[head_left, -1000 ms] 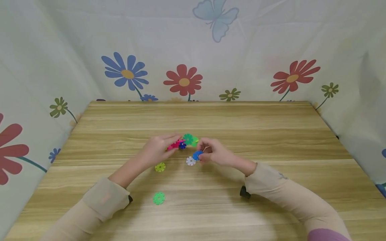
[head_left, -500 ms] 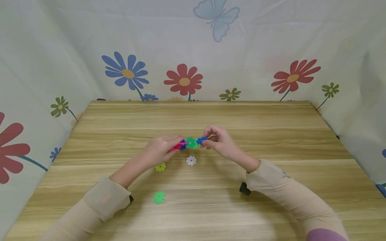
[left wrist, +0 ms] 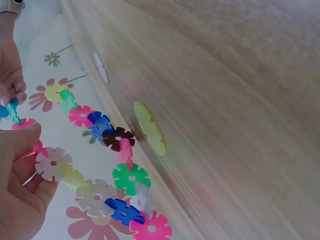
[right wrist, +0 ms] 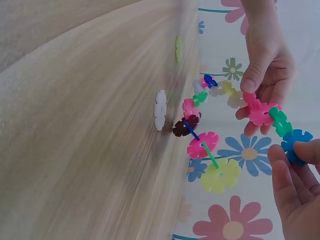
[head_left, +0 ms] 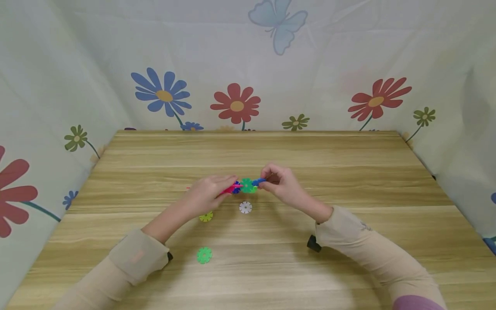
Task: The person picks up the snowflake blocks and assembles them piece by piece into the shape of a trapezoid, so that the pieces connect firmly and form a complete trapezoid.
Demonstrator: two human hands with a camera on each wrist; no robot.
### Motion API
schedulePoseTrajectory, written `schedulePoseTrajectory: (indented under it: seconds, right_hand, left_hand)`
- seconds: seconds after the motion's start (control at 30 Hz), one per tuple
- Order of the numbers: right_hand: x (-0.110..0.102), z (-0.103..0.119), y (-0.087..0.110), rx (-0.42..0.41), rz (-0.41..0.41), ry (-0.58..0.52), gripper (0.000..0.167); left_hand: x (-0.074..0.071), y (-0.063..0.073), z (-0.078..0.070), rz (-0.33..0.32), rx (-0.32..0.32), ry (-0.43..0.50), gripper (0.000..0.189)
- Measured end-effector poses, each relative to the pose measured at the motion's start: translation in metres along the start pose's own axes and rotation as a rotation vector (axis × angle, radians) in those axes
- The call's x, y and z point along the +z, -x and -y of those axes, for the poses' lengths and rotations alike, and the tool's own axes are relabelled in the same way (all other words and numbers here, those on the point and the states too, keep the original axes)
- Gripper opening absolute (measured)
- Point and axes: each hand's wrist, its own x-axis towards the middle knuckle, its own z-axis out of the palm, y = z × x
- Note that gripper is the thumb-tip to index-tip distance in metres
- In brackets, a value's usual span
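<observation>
A chain of notched plastic snowflake discs hangs in a loop between the hands, best seen in the wrist views. My left hand pinches a pink disc of it. A green disc is slotted on beyond the pink one. My right hand pinches a blue disc between thumb and fingers, its edge meeting that green disc. Whether their notches interlock I cannot tell. At the chain's other end is a yellow disc. From above, the left hand hides part of the chain.
Loose discs lie on the wooden table: a white disc just in front of the hands, a yellow-green disc by the left wrist, and a green disc closer to the front. A flowered cloth stands behind the table.
My right hand has carried the blue disc from beside the white disc up to the chain's green disc, then turned it nearly edge-on. The left hand has barely moved.
</observation>
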Motion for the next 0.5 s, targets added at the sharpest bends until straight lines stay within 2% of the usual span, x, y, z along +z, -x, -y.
schedulePoseTrajectory:
  seconds: [0.23, 0.5]
  right_hand:
    - [0.0037, -0.0024, -0.0005, -0.109, -0.064, 0.126, 0.007]
    - [0.0093, -0.0027, -0.0008, -0.221, -0.124, 0.159, 0.006]
  left_hand:
    - [0.0021, 0.0002, 0.0016, -0.014, 0.019, 0.036, 0.042]
    - [0.0027, 0.0014, 0.0039, -0.009, 0.026, 0.044, 0.042]
